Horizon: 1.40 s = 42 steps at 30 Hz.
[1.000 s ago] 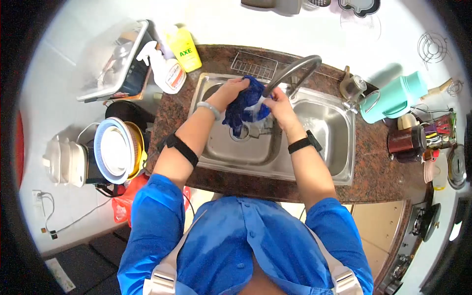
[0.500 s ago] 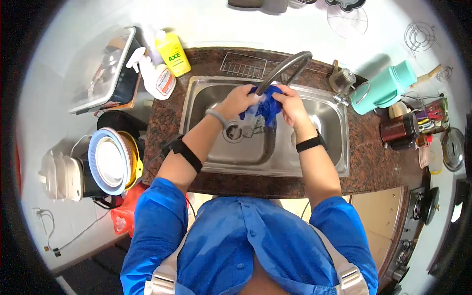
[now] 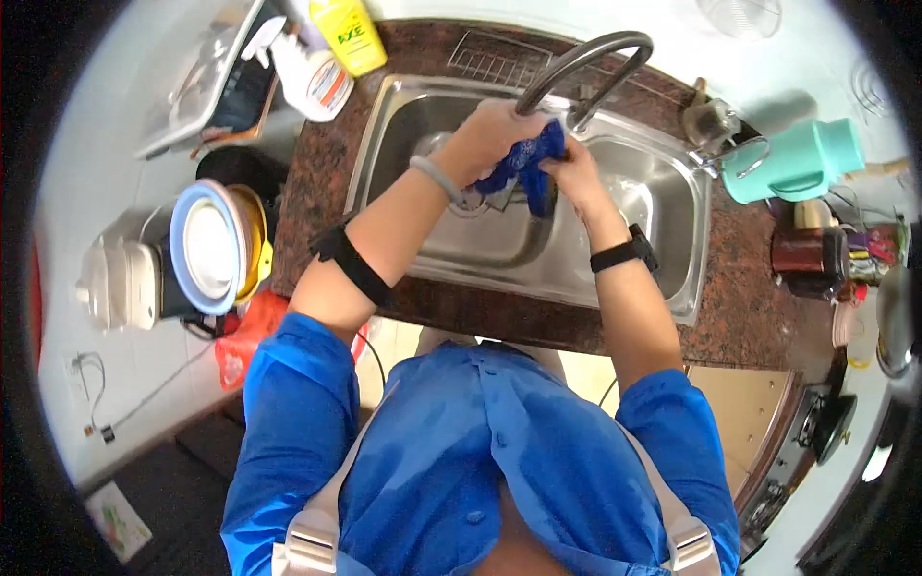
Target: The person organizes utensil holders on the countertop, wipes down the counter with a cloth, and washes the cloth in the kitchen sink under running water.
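A wet dark-blue cloth hangs bunched between my two hands, just under the spout of the curved metal faucet. My left hand is closed on its left side, right below the spout, and hides part of the cloth. On the right edge, my right hand pinches the fabric between thumb and fingers. Both hands are over the double steel sink, mostly above its left basin. The cloth's lower end dangles over that basin, partly covering the drain.
Behind the sink is a wire rack. A spray bottle and a yellow AXE bottle stand at the back left, near stacked basins. On the right are a turquoise thermos and a dark red canister.
The view has tilted, so the sink and counter appear higher. My left hand has turned over the cloth, which now hangs longer and narrower. Both hands still hold it.
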{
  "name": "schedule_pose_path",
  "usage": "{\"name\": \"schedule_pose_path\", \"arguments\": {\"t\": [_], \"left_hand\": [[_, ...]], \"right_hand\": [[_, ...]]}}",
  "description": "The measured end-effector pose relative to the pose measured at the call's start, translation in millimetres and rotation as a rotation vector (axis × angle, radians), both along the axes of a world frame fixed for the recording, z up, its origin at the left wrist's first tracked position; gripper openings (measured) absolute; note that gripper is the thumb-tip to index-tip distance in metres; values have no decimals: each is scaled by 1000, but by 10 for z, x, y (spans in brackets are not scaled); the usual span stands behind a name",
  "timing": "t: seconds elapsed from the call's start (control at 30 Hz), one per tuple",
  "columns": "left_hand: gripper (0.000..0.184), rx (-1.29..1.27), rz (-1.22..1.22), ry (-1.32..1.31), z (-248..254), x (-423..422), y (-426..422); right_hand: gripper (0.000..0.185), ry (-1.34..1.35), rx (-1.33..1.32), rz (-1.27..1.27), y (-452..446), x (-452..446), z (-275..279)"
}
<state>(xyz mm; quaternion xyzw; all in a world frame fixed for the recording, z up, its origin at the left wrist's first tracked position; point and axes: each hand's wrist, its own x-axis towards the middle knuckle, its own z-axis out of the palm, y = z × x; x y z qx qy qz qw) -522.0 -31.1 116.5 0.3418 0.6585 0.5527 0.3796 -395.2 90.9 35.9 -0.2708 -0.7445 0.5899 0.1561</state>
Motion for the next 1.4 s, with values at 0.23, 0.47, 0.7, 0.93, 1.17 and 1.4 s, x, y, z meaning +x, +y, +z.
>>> {"name": "schedule_pose_path", "arguments": {"t": [0.23,0.47,0.7,0.93,1.17,1.4], "left_hand": [[21,-43,83,109,71,-60,-203],[21,152,339,19,514,-338,-539],[23,88,371,46,415,-526,-1096],[19,-177,356,-245,-323,-759,-1796],[23,126,260,-86,23,-787,-1541],[20,169,82,-136,-158,-572,-579]], "right_hand": [[31,183,-788,200,-149,-625,42],[34,289,-1347,174,-686,-1187,392],[36,339,-1436,323,-1431,-1621,242],[25,171,-1365,270,-2061,-1594,-429],[15,40,-1048,41,-1182,-1161,-10],[20,45,-459,-346,-380,-706,441]]}}
